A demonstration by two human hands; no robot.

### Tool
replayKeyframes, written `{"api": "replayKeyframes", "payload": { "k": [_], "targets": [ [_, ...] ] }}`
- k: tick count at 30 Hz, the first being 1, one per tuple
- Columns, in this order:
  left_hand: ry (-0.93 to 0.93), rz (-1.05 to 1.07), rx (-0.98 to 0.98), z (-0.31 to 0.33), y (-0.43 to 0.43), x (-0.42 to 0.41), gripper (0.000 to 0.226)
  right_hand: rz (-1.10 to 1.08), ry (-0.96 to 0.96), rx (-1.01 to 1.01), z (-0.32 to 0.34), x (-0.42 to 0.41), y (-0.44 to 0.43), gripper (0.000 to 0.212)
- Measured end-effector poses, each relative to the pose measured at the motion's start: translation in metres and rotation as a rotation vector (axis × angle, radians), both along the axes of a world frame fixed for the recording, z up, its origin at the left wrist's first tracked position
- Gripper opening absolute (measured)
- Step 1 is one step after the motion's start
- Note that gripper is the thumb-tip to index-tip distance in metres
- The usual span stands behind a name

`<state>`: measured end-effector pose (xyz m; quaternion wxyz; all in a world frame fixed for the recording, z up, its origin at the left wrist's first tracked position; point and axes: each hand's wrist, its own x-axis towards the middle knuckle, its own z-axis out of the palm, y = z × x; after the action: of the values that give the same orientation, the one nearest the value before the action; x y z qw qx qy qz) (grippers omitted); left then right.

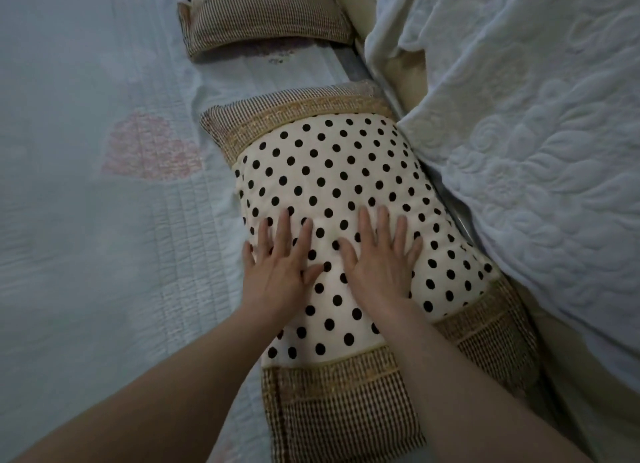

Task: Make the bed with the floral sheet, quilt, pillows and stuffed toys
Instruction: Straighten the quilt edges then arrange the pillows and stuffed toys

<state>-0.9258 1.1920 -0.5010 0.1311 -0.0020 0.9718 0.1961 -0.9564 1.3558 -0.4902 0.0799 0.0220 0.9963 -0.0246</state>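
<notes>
A cream pillow with black polka dots and brown checked ends [332,172] lies on the pale floral sheet [104,203], along the bed's right edge. My left hand [280,265] and my right hand [381,258] both lie flat on its dotted middle, fingers straight and spread, side by side. A second pillow of the same kind [266,23] lies further up the bed, only its brown checked end and a bit of dotted cloth showing. No stuffed toys are in view.
A pale embossed quilt [536,151] drapes over the surface on the right, right beside the pillow. A narrow gap with a beige edge [412,82] runs between bed and quilt.
</notes>
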Motion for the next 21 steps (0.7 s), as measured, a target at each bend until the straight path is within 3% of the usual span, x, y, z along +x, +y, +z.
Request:
{"api": "replayKeyframes", "payload": {
  "k": [4,8,11,17,18,21],
  "targets": [
    [0.016,0.043,0.168,0.004,-0.003,0.014,0.075,-0.058,0.098,-0.022,0.01,0.007,-0.017,0.066],
    [-0.098,0.315,0.589,0.005,-0.013,0.04,0.083,0.022,0.104,0.011,0.017,0.02,-0.032,0.068],
    [-0.131,0.387,0.764,0.01,-0.02,0.038,0.089,-0.119,0.216,-0.041,0.029,-0.013,-0.01,0.071],
    [-0.153,0.424,0.897,0.004,-0.021,-0.001,0.108,-0.431,0.007,-0.125,0.017,-0.084,0.037,0.093],
    [-0.166,0.459,0.934,0.004,-0.02,-0.009,0.113,-0.447,-0.016,-0.135,0.012,-0.088,0.04,0.085],
    [-0.161,0.459,0.917,-0.001,-0.014,-0.031,0.12,-0.382,0.07,-0.137,0.001,-0.095,0.041,0.028]
  ]
}}
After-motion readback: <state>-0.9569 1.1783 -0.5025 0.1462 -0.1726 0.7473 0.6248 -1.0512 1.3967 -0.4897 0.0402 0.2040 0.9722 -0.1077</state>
